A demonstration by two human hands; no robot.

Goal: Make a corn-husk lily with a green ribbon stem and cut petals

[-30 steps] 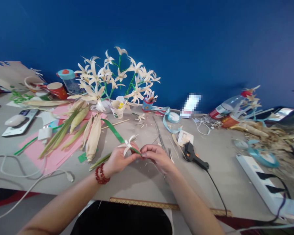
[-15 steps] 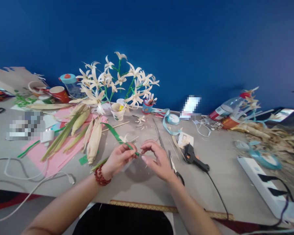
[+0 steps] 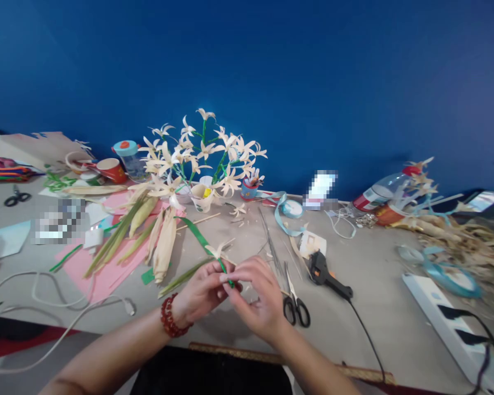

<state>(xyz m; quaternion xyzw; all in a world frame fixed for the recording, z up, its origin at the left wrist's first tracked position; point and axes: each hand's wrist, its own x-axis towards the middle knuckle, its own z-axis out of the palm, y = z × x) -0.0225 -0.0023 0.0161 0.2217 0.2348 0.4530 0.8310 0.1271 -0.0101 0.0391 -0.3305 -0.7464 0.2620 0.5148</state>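
Observation:
My left hand (image 3: 201,293), with a red bead bracelet at the wrist, pinches the stem of a small cream husk flower (image 3: 216,251). A green ribbon (image 3: 197,233) runs from that stem up and left across the table. My right hand (image 3: 255,299) is closed beside the left, fingers pinching the green wrapped stem just below the flower. Both hands hover low over the grey table (image 3: 239,329) near its front edge. Black-handled scissors (image 3: 294,304) lie just right of my right hand.
A bouquet of cream flowers (image 3: 201,153) stands at the back. Corn husks (image 3: 156,241) lie on pink paper (image 3: 102,263) to the left. A black glue gun (image 3: 325,269) and its cord lie on the right, a white power strip (image 3: 444,318) farther right. White cables trail at the left.
My right hand has come back to the stem and pinched it next to the left hand. The camera has tilted, so the scene sits lower and the scissors show fully.

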